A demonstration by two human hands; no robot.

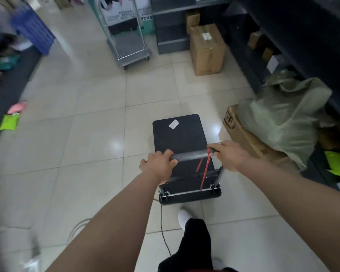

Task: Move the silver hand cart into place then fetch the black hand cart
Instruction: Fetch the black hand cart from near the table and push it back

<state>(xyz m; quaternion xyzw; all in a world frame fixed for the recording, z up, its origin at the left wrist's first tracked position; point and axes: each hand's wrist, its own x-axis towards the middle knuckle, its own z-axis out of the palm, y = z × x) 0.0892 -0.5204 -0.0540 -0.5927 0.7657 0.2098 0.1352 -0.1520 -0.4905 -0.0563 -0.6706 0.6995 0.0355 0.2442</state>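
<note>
The black hand cart [180, 134] stands on the tiled floor just in front of me, its flat deck bearing a small white sticker. My left hand [159, 163] grips the left end of its black handle bar [190, 155]. My right hand [228, 154] grips the right end, where a red strap hangs down to the cart's base. The silver hand cart [133, 48] is parked farther ahead, upright handle toward the back, beside a dark shelf unit.
Brown cardboard boxes [206, 50] stand right of the silver cart. A big pale sack [287, 114] lies over a flat box [243, 138] at right, below dark shelving [302, 36]. Blue crate [33, 30] and green packets [8, 122] sit at left. A cable [163, 228] runs by my foot.
</note>
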